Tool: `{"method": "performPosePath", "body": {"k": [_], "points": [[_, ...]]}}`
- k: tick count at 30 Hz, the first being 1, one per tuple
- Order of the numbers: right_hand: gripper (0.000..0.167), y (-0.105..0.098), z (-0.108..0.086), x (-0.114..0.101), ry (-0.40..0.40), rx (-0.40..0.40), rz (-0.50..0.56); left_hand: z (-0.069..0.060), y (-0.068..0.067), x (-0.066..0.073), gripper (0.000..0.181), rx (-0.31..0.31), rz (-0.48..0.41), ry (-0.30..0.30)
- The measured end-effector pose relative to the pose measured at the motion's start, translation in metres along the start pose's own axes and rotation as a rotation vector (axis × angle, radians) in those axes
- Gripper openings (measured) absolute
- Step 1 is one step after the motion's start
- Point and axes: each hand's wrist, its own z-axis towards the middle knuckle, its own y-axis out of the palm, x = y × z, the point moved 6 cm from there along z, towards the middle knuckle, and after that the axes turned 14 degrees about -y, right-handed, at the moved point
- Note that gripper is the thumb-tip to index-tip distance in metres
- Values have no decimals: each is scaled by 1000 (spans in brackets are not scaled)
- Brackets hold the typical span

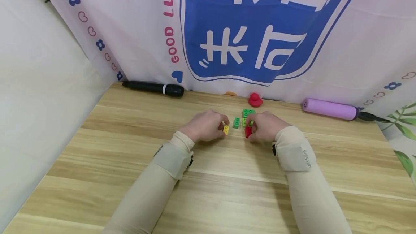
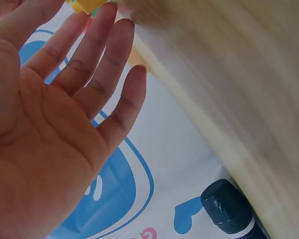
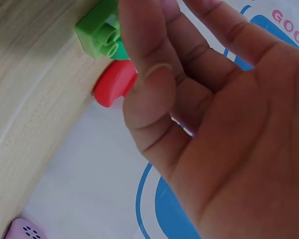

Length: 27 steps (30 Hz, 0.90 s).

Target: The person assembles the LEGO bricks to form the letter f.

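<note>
My left hand (image 1: 209,125) pinches a small yellow brick (image 1: 225,130) between thumb and forefinger; its other fingers spread loosely in the left wrist view, where the yellow brick (image 2: 85,5) shows at the top edge. Just right of it, a green brick (image 1: 236,122) stands on the table. My right hand (image 1: 266,126) has thumb and forefinger at a red brick (image 1: 248,131), gripping it close to the table. Behind the red brick are a lime-green brick (image 1: 244,122) and a green brick (image 1: 248,113), close together. Fingers hide the red brick in the right wrist view.
A red rubber duck (image 1: 255,100) sits at the table's back edge. A black pump-like tube (image 1: 154,88) lies back left, a purple pump (image 1: 331,109) back right. Behind the wooden table (image 1: 208,198) hangs a printed cloth (image 1: 139,21).
</note>
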Motion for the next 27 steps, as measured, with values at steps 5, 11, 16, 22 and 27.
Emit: {"method": "performPosePath", "body": {"k": [5, 11, 16, 22, 27], "points": [[34, 3, 1, -1, 18, -19, -22, 1, 1, 1, 35, 0, 14, -10], [26, 2, 2, -4, -31, 3, -48, 1, 1, 0, 36, -4, 8, -18], [19, -4, 2, -13, -98, 72, -51, 1, 1, 0, 24, 8, 19, 1], [19, -9, 3, -26, -167, 148, -9, -1, 2, 3, 27, 5, 27, 12], [20, -12, 4, -31, -215, 212, -3, -2, 2, 4, 30, 8, 29, 12]]}}
